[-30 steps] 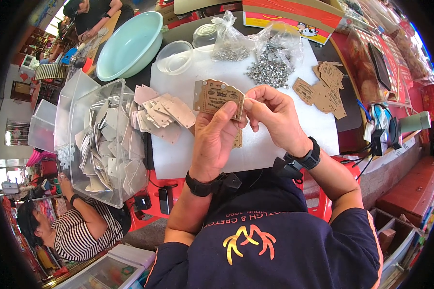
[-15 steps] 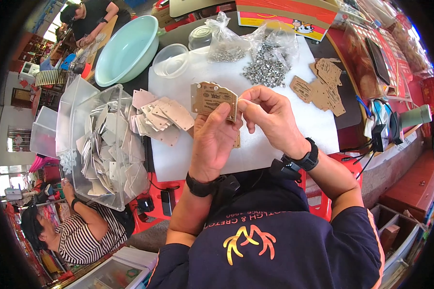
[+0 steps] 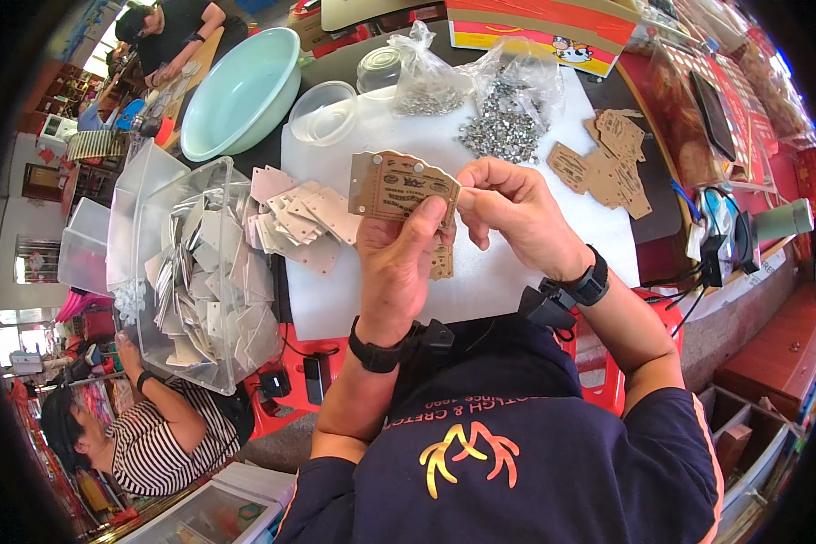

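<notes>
A brown printed card tag [image 3: 392, 186] with a scalloped edge and small metal studs near its corners is held up over the white foam sheet [image 3: 326, 299]. My left hand [image 3: 394, 272] grips it from below, thumb across its front. At the tag's right edge, my right hand [image 3: 528, 218] has thumb and forefinger pinched together; whatever is between them is hidden or too small to make out. Part of another brown tag [image 3: 442, 264] shows beneath the held one. Beyond my hands lies a heap of small shiny metal pieces [image 3: 499, 131], partly in a clear bag [image 3: 537, 77].
Left stands a clear bin [image 3: 230, 358] of pale tags, with a loose pile of tags [image 3: 310, 218] beside it. Brown tags [image 3: 598, 172] lie at right. A pale blue basin [image 3: 236, 95] and a round clear tub [image 3: 322, 113] stand behind. A person in stripes [image 3: 168, 435] is at lower left.
The held tag has turned so more of its printed front shows. My right hand has shifted slightly right, its fingers still pinched by the tag's edge.
</notes>
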`<state>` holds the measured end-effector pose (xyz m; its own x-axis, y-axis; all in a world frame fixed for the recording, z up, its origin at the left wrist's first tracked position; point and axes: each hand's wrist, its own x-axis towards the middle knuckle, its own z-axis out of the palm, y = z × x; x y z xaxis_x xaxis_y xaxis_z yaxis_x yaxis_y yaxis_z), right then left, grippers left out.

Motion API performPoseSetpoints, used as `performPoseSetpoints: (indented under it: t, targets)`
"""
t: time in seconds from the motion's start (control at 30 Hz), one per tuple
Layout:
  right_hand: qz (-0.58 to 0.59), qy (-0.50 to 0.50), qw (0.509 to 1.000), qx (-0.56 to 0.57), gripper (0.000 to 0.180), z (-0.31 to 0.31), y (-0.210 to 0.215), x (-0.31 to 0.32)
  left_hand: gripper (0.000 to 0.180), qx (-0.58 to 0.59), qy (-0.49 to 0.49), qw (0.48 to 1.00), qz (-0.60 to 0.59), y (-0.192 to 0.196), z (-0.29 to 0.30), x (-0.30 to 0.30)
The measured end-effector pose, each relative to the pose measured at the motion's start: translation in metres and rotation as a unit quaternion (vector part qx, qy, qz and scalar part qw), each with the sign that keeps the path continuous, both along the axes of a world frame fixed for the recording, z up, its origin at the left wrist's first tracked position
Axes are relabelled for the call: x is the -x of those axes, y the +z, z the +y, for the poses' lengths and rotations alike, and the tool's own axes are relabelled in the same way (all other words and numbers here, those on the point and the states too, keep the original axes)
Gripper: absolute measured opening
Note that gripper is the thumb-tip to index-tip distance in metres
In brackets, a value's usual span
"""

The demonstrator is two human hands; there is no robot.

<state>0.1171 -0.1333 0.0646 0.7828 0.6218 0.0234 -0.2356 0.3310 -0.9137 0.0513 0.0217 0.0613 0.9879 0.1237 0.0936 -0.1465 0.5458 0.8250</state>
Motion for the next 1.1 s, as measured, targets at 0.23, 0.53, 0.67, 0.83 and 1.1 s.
performPoseSetpoints:
  t: [0.23,0.53,0.67,0.83,1.1]
  targets:
    - [0.078,0.014,0.995,-0.059,0.016,0.001,0.000,0.000,0.020,-0.032,0.039,0.999,-0.011,-0.002,-0.005,-0.004]
    - [-0.016,-0.024,0.997,-0.068,0.017,0.007,-0.012,-0.001,0.021,-0.060,0.076,0.995,-0.014,-0.004,-0.008,-0.006]
    - [0.016,0.007,0.998,-0.058,0.018,0.006,-0.008,-0.006,0.018,-0.049,0.069,0.996,-0.007,-0.007,-0.006,-0.005]
    - [0.038,0.016,0.998,-0.049,0.019,0.009,-0.008,-0.005,0.016,0.001,0.017,1.000,0.008,-0.008,-0.001,-0.003]
    - [-0.016,0.034,0.999,0.016,0.020,-0.001,-0.005,-0.011,0.015,0.088,-0.009,0.995,0.048,-0.007,0.000,-0.007]
